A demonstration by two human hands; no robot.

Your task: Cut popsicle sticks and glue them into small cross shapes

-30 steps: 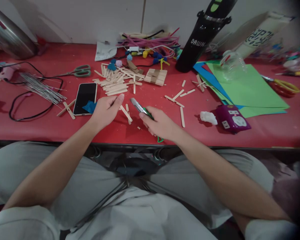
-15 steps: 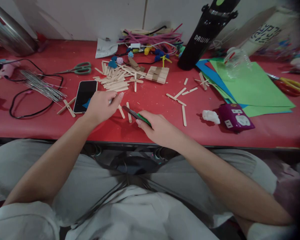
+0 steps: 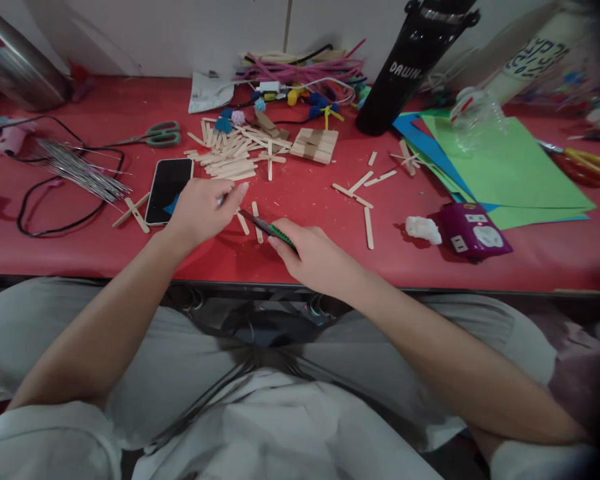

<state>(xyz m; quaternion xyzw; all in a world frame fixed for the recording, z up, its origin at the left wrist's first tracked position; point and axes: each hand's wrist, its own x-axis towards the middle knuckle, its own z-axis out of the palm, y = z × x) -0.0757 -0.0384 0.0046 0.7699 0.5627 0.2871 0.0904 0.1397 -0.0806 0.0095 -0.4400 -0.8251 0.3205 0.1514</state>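
Observation:
My right hand [image 3: 313, 257] is closed round a green and black box cutter [image 3: 283, 238], its dark blade out and pointing up and left toward my other hand. My left hand [image 3: 203, 208] is curled with thumb and fingers close together; a small greyish bit shows between them, too little to name. Just under the blade, a wooden craft stick [image 3: 257, 223] lies on the red tabletop [image 3: 220, 257], and another craft stick [image 3: 243, 224] lies partly behind my left fingers. A phone [image 3: 169, 190] lies beside my left wrist.
A pile of craft sticks [image 3: 230, 153] lies behind my hands, near a joined stick panel [image 3: 314, 145]. Scissors [image 3: 160, 134] and metal wires [image 3: 83, 170] are left. A black bottle [image 3: 405, 67], green paper [image 3: 525, 167] and a purple socket block [image 3: 475, 230] stand or lie right.
The box cutter and my right hand have shifted slightly left, the blade tip nearer my left hand. My left hand keeps almost the same pose; the whole view has tilted a little.

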